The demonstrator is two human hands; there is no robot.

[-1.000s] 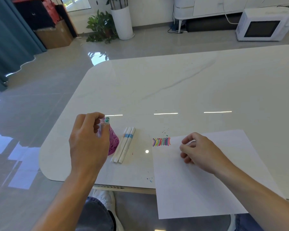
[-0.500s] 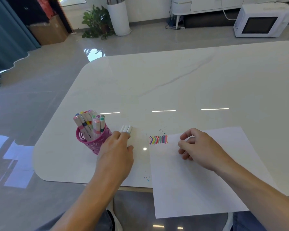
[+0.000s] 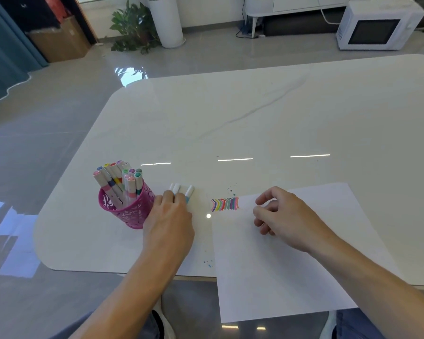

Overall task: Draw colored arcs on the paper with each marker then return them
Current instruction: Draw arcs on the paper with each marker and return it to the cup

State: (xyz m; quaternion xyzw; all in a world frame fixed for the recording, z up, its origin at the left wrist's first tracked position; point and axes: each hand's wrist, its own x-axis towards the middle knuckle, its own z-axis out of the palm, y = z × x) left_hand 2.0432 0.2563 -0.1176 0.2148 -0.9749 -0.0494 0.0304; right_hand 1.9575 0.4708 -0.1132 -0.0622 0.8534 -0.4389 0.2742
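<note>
Left grip (image 3: 169,223) has left the pink cup (image 3: 123,211) and come down on the three loose markers (image 3: 179,189) lying on the bench (image 3: 230,118) just right of it. A blue-banded marker (image 3: 189,192) is now split off to the right of the other two. Right grip (image 3: 282,218) hasn't shifted.

Grip state: left fingers lie roughly straight over the near ends of the loose markers, touching them. Thumb is hidden, and I see no closed hold on any one. Right rests on the paper (image 3: 279,277), fingers loosely curled, nothing visible in it.

Progress, my read:
- A short row of coloured arcs (image 3: 224,204) sits at the paper's far-left corner, rest of the sheet blank.
- A bundle of capped markers (image 3: 119,177) stands in the cup, so those look drawn and returned.
- Three loose ones probably remain: pick, uncap, arc, recap, into the cup.

Looks well past halfway. Stray ink specks (image 3: 231,187) on the bench just beyond the arcs.
</note>
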